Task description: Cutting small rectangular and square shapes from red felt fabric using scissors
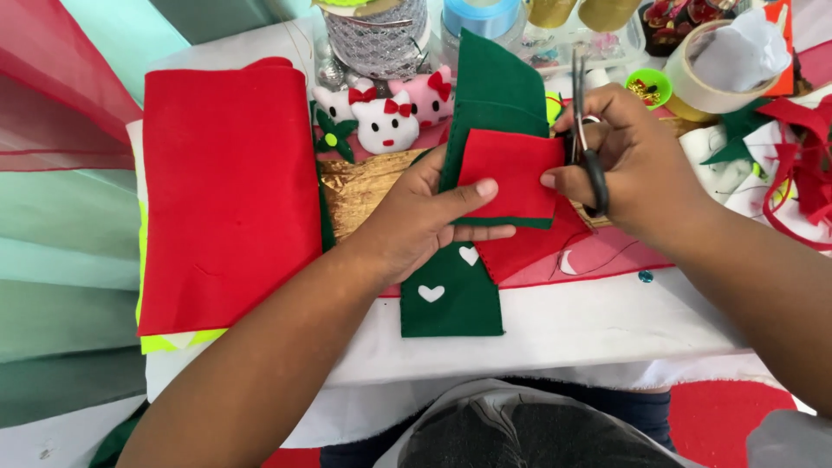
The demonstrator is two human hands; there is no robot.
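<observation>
My left hand [425, 217] pinches a small red felt piece [511, 169] laid over a folded dark green felt piece [494, 95], thumb on top of the red. My right hand [628, 165] grips black-handled scissors [588, 147], blades pointing up and away, and its thumb also touches the right edge of the red piece. Below the hands lies a green felt strip with white hearts [451, 295].
A large folded red felt sheet [227, 191] lies at left over yellow-green fabric. Small white and pink cat toys [388, 117], ribbon spools [481, 16], a tape roll [693, 74], gold fabric [360, 186] and red scraps [806, 165] crowd the back and right.
</observation>
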